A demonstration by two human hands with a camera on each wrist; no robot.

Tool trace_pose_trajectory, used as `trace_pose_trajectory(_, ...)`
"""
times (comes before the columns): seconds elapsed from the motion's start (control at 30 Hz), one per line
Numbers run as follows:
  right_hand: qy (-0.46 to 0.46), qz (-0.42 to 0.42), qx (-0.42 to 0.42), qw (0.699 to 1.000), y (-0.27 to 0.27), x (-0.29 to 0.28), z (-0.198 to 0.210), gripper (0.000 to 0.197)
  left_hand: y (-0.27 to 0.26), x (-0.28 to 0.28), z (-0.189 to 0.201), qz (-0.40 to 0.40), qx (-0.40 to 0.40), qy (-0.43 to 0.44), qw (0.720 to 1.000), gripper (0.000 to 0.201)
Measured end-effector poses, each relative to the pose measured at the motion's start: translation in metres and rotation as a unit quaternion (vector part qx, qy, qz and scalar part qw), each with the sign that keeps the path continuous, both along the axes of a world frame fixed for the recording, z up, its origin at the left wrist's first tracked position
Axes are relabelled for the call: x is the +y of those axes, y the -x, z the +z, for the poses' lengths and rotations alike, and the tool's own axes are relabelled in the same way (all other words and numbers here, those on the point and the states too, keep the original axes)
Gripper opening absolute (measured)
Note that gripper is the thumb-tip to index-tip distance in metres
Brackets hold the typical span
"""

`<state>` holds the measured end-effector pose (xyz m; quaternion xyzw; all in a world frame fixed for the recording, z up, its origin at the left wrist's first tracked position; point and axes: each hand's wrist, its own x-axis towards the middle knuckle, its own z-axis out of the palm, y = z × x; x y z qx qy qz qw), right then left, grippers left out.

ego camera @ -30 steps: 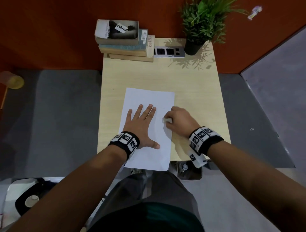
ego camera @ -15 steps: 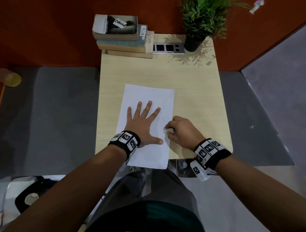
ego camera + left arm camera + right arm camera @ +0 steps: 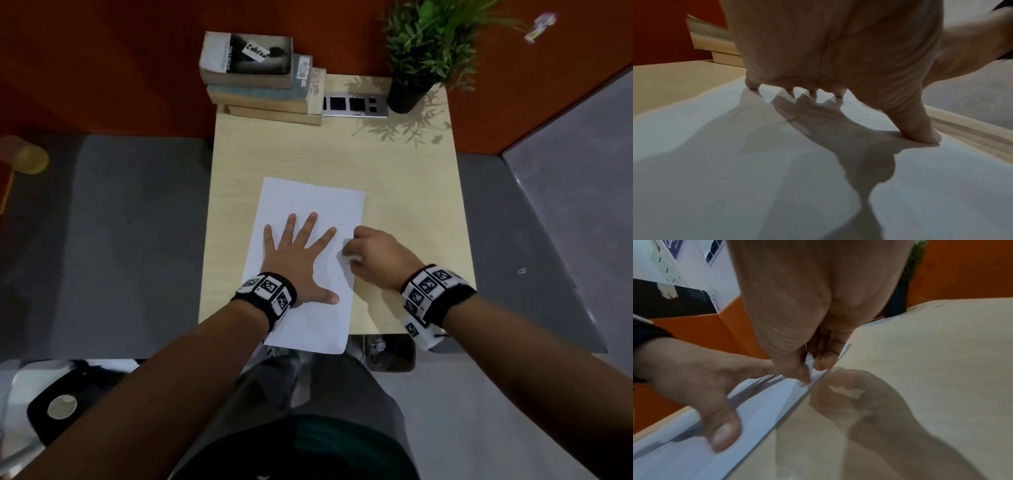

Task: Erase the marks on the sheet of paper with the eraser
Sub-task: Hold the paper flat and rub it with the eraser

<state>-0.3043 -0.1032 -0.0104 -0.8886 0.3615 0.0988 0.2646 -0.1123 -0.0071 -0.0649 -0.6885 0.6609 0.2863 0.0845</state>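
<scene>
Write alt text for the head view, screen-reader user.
Seen from above, a left hand lies spread flat on a white sheet of paper on a light wooden table, while the right hand pinches a small white eraser at the sheet's right edge. At the table's far edge are stacked books, a socket panel and a potted plant.

The light wood-grain table (image 3: pixel 394 192) carries a white sheet of paper (image 3: pixel 315 202) near its front edge, with the sheet's near end overhanging that edge. A stack of books (image 3: pixel 260 89) lies at the far left corner. A silver socket panel (image 3: pixel 354 106) sits just beside the stack, and a potted plant (image 3: pixel 411 92) stands at the far right.
</scene>
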Motion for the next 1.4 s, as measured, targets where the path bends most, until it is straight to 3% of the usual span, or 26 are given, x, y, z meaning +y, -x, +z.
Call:
trace_pose_trajectory(0.2,0.032,-0.028,-0.012,0.999,-0.005,-0.014,-0.001,0.023,0.0,-0.001,0.002,0.001,-0.01,0.0,1.0,0.141)
trace_pose_trajectory(0.4,0.006,0.03,-0.011,0.999,0.006,-0.002,0.003,0.018,0.001,-0.002,0.001,0.002,-0.006,-0.005,1.0,0.144)
trace_pose_trajectory(0.57,0.028,-0.054,-0.013,0.998,-0.006,-0.018,-0.004,0.027,0.005,-0.005,0.005,-0.002,-0.015,-0.016,1.0,0.141)
trace_pose_trajectory(0.73,-0.002,0.007,0.006,1.0,0.011,0.024,-0.003,0.024,0.007,-0.007,0.005,0.0,-0.021,-0.022,1.0,0.14)
trace_pose_trajectory(0.93,0.028,-0.089,-0.02,0.995,0.004,0.002,-0.007,0.024,0.007,-0.008,0.005,-0.001,-0.029,-0.025,0.999,0.14)
trace_pose_trajectory(1.1,-0.002,-0.026,-0.004,1.0,0.01,0.035,-0.003,0.022,0.007,-0.008,0.004,0.0,-0.028,-0.02,0.999,0.14)
trace_pose_trajectory(1.3,0.031,-0.138,-0.041,0.989,-0.007,0.0,-0.008,0.016,0.005,-0.009,0.005,-0.007,-0.034,-0.027,0.999,0.14)
trace_pose_trajectory(1.4,0.01,-0.096,-0.038,0.995,-0.014,0.028,-0.011,0.015,0.006,-0.008,0.005,-0.003,-0.032,-0.016,0.999,0.141)
